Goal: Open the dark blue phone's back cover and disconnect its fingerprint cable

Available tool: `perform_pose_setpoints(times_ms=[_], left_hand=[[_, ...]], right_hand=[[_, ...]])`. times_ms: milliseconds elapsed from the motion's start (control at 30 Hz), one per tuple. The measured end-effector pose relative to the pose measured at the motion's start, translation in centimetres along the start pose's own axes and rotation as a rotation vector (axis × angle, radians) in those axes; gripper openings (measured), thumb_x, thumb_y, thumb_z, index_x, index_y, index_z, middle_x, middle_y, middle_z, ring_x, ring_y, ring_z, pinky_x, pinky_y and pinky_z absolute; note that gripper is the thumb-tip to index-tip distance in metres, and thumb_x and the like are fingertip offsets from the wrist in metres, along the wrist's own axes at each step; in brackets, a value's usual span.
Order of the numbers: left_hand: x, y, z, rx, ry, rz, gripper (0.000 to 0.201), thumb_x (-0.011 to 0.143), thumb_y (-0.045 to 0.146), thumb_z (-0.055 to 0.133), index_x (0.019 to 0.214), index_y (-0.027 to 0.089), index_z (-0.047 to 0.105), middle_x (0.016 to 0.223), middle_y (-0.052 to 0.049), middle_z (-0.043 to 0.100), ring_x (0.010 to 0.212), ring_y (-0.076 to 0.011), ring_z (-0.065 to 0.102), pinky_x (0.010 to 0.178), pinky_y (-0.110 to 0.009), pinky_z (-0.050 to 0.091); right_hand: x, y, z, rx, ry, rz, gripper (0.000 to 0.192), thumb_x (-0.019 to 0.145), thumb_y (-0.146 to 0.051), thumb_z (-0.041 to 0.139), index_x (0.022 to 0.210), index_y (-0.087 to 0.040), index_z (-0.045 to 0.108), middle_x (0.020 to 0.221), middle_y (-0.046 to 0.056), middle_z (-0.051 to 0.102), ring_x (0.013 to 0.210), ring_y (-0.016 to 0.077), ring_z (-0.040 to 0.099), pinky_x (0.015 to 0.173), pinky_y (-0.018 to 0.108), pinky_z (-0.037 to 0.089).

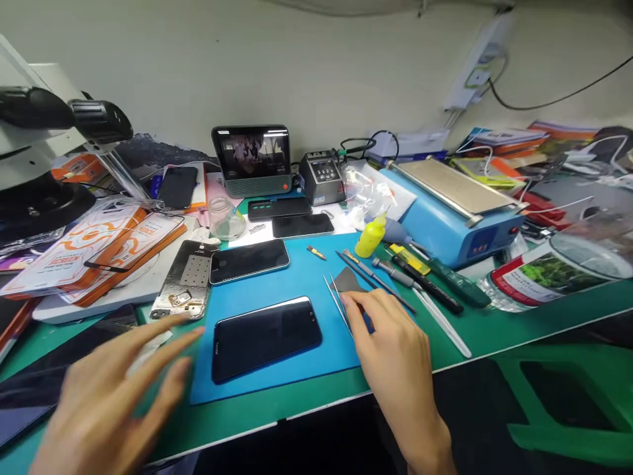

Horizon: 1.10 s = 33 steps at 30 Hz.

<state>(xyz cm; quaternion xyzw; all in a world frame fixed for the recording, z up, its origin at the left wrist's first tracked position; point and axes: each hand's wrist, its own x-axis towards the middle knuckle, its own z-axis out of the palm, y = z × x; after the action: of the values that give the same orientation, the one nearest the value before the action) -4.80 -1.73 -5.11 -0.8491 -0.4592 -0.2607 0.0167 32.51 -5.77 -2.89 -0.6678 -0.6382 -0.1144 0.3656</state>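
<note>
A dark phone [266,337] lies screen up on a blue mat [301,277] in front of me. My left hand [116,389] hovers over the mat's left edge, blurred, fingers spread and holding nothing. My right hand [390,353] rests at the mat's right edge. Its fingertips touch the metal tweezers [336,300] and a grey triangular pick [349,282]; whether they grip either one is unclear. A second phone [248,260] and a bare phone frame [185,280] lie further back on the left.
Screwdrivers and pens [420,280] and a yellow bottle [370,236] lie to the right. A blue heating machine [450,208], a small monitor [253,160] and a soldering station [322,176] stand behind. Screen-protector packs [93,251] sit left under a microscope [44,132]. A jar [554,270] lies far right.
</note>
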Motion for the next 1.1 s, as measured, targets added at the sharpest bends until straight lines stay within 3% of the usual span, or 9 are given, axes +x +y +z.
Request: perform_pose_setpoints(times_ms=[133,300,467,567,700,800,900,1000,1100], left_hand=[[3.2,1.4,1.2,0.037,-0.073,0.264,0.073,0.113,0.074,0.066,0.178,0.042,0.054,0.170,-0.004,0.073,0.139,-0.0344,0.083,0.103,-0.045,0.075],[5.0,2.5,0.6,0.008,-0.014,0.289,0.054,0.119,0.068,0.059,0.164,0.039,0.067,0.152,0.002,0.084,0.124,-0.0191,0.088,0.100,-0.026,0.074],[3.9,4.1,0.7,-0.004,0.017,0.231,0.045,0.121,0.061,0.059,0.154,0.032,0.070,0.144,-0.001,0.086,0.124,-0.0193,0.086,0.104,-0.028,0.071],[3.3,4.9,1.0,-0.010,0.029,0.218,0.041,0.124,0.056,0.056,0.157,0.037,0.070,0.141,0.002,0.086,0.120,-0.0187,0.085,0.107,-0.030,0.067],[2.3,5.3,1.2,-0.022,0.031,0.207,0.053,0.123,0.059,0.058,0.171,0.038,0.061,0.146,0.004,0.085,0.128,-0.0192,0.080,0.116,-0.030,0.060],[1.3,5.4,1.2,-0.030,-0.022,0.184,0.064,0.121,0.065,0.057,0.179,0.038,0.053,0.155,0.004,0.081,0.137,-0.0205,0.074,0.124,-0.029,0.055],[0.5,5.5,1.5,-0.032,-0.097,0.135,0.066,0.121,0.069,0.053,0.182,0.042,0.050,0.163,0.004,0.074,0.141,-0.0218,0.069,0.129,-0.030,0.053],[0.2,6.0,1.9,-0.040,-0.171,0.108,0.074,0.118,0.076,0.055,0.184,0.045,0.045,0.168,-0.001,0.068,0.143,-0.0272,0.067,0.124,-0.036,0.060],[0.2,6.8,2.3,-0.049,-0.221,0.088,0.083,0.113,0.081,0.058,0.187,0.047,0.038,0.163,-0.009,0.066,0.137,-0.0322,0.070,0.113,-0.040,0.066]], right_hand=[[0.9,0.6,0.3,-0.097,-0.047,-0.058,0.041,0.125,-0.051,0.061,0.099,-0.021,0.074,0.083,0.001,0.074,0.061,0.0151,0.064,0.054,0.034,0.035],[0.7,1.0,1.5,-0.083,-0.017,-0.040,0.036,0.123,-0.044,0.064,0.097,-0.018,0.067,0.081,-0.003,0.066,0.064,0.0110,0.057,0.055,0.023,0.037],[1.1,1.7,0.9,0.101,-0.078,0.078,0.013,0.112,-0.033,0.070,0.112,-0.020,0.074,0.075,-0.005,0.067,0.056,0.0124,0.057,0.053,0.026,0.036],[1.5,1.9,-0.1,0.292,-0.137,0.161,0.022,0.107,-0.027,0.070,0.126,-0.023,0.079,0.073,-0.007,0.069,0.053,0.0133,0.060,0.053,0.027,0.045],[1.1,2.2,-1.1,0.595,-0.098,0.236,0.025,0.116,-0.030,0.063,0.111,-0.026,0.087,0.079,-0.001,0.075,0.059,0.0137,0.067,0.051,0.024,0.050],[0.6,2.5,-1.3,0.833,-0.090,0.222,0.034,0.117,-0.029,0.057,0.129,-0.033,0.089,0.092,0.002,0.081,0.075,0.0167,0.076,0.058,0.024,0.059],[0.4,2.7,-1.1,0.978,-0.130,0.219,0.036,0.114,-0.031,0.070,0.145,-0.044,0.085,0.100,0.001,0.081,0.082,0.0163,0.077,0.065,0.025,0.065],[0.4,2.6,-1.1,1.031,-0.134,0.238,0.032,0.109,-0.047,0.087,0.140,-0.048,0.087,0.091,-0.001,0.076,0.079,0.0156,0.073,0.065,0.025,0.065],[0.2,2.0,-1.1,1.011,-0.089,0.270,0.028,0.116,-0.058,0.074,0.129,-0.041,0.092,0.079,0.001,0.074,0.074,0.0152,0.072,0.063,0.024,0.065]])
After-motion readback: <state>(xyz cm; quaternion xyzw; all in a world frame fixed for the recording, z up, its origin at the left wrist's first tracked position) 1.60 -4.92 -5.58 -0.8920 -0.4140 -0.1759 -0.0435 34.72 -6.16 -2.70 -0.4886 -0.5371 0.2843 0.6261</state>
